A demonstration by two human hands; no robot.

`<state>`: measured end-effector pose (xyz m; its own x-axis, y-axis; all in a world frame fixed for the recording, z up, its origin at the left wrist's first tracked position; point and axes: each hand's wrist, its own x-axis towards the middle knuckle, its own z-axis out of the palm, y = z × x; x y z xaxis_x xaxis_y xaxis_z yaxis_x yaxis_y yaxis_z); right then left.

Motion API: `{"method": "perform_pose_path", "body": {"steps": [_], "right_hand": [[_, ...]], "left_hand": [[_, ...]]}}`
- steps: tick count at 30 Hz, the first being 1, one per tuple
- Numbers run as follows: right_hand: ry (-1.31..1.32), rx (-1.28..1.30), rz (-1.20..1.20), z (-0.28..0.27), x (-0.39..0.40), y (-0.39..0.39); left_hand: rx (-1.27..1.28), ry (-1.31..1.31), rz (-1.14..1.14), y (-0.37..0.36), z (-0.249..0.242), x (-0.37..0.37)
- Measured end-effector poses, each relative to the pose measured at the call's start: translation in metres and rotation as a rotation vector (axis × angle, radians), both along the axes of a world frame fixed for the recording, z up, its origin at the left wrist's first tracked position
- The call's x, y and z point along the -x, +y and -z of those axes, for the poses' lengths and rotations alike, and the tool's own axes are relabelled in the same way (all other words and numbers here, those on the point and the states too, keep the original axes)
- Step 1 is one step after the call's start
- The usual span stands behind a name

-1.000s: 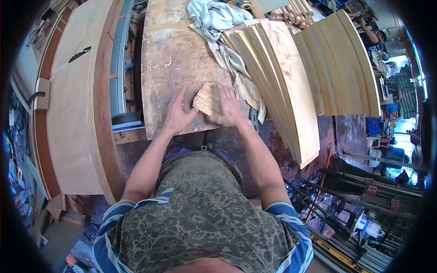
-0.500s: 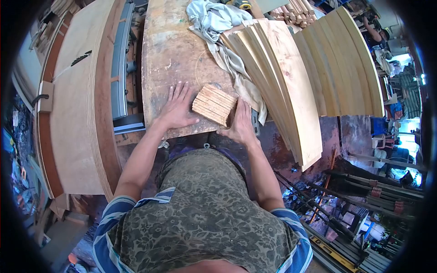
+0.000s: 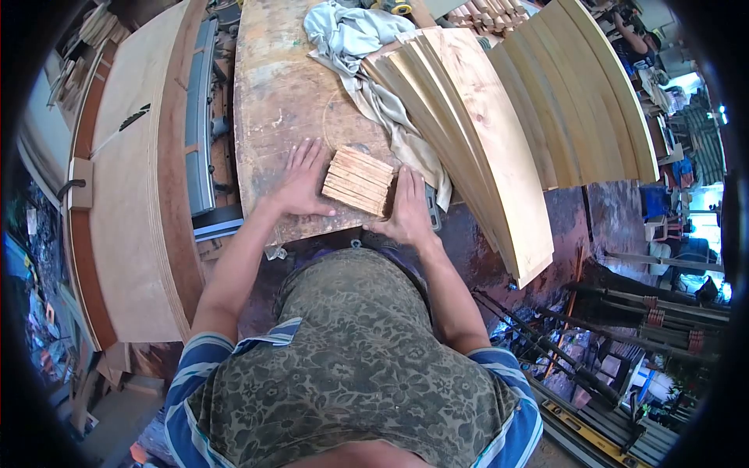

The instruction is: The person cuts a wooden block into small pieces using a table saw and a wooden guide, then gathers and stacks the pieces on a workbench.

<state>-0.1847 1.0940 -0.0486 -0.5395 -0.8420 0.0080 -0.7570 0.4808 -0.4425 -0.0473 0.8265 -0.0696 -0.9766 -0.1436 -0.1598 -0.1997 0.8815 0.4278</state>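
Observation:
A block of thin wooden strips stands bundled near the front edge of the worn wooden table. To its left, my left hand lies flat on the tabletop with fingers spread, the thumb near the block's lower corner. My right hand is at the block's right side, palm turned toward it, fingers stretched out. Neither hand is wrapped around the block. Whether the right palm touches it is hard to see.
A crumpled grey cloth and stacked long boards lie on the right of the table. More wide boards are beyond. A saw table with a blade stands left. Another person is far right.
The view has shifted a little, so the table and boards appear slightly further left. The block looks slightly turned, and both hands remain beside it.

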Motion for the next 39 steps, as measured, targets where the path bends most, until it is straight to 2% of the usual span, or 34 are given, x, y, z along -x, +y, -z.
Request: {"method": "perform_pose_path", "body": {"steps": [4,10,19,22,29,35,37,38,39], "right_hand": [[0.192,-0.113,0.04,0.023,-0.011,-0.003],[0.194,-0.191,-0.024,0.024,-0.001,-0.011],[0.232,-0.163,-0.068,0.027,0.013,-0.015],[0.174,-0.241,-0.067,0.018,0.015,-0.017],[0.17,-0.215,-0.076,0.014,0.02,-0.015],[0.015,-0.227,-0.104,-0.022,0.032,0.004],[-0.077,-0.132,-0.016,-0.048,0.024,0.02],[-0.143,-0.066,0.036,-0.074,0.018,0.023],[-0.07,0.002,0.082,-0.095,0.016,0.03]], "left_hand": [[0.104,-0.096,0.113,-0.006,-0.016,0.01],[0.282,-0.123,0.211,0.006,0.0,0.013],[0.258,-0.038,0.181,0.007,0.02,0.006],[0.239,-0.004,0.16,0.009,0.017,0.004],[0.257,-0.021,0.152,0.011,0.012,0.004],[0.139,0.053,0.14,0.007,0.002,0.0],[-0.003,0.009,0.022,0.006,-0.01,-0.005],[-0.014,0.026,0.033,0.005,-0.007,-0.009],[-0.043,0.031,-0.036,0.004,-0.004,-0.016]]}}
